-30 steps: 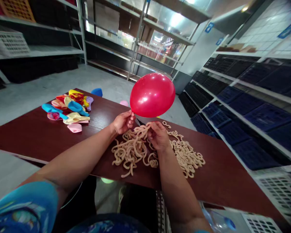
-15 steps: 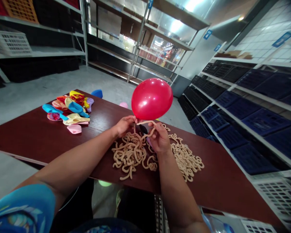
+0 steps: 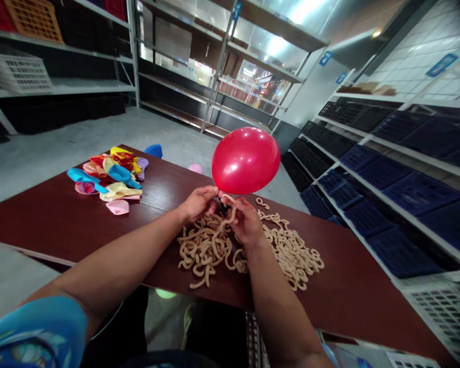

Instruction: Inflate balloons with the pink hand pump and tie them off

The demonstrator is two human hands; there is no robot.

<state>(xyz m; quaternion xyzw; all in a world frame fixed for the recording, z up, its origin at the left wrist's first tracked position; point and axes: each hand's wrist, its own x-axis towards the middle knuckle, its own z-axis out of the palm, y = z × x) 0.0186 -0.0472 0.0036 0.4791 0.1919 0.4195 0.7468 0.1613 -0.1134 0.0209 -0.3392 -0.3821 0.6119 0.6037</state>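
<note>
An inflated red balloon (image 3: 246,160) is held up above the table, its neck pinched in the fingers of my left hand (image 3: 200,203). Close beside it, my right hand (image 3: 247,220) is closed on a beige string (image 3: 230,217), which loops up toward the balloon's neck. Whether the string goes round the neck is hidden by my fingers. Beneath my hands lies a heap of beige strings (image 3: 205,250). A second heap of short curly strings (image 3: 295,255) spreads to the right of my right forearm. A small dark object partly shows between my hands.
Deflated balloons in several colours (image 3: 117,171) lie piled on the left of the dark red table (image 3: 153,230). Beyond the table's far edge a blue balloon (image 3: 153,150) and a pink balloon (image 3: 195,168) show. Shelves with dark blue crates (image 3: 410,184) line the right side.
My right hand has moved left, closer to my left hand, bringing the string against the balloon's neck. The red balloon has shifted slightly to the right and tilted.
</note>
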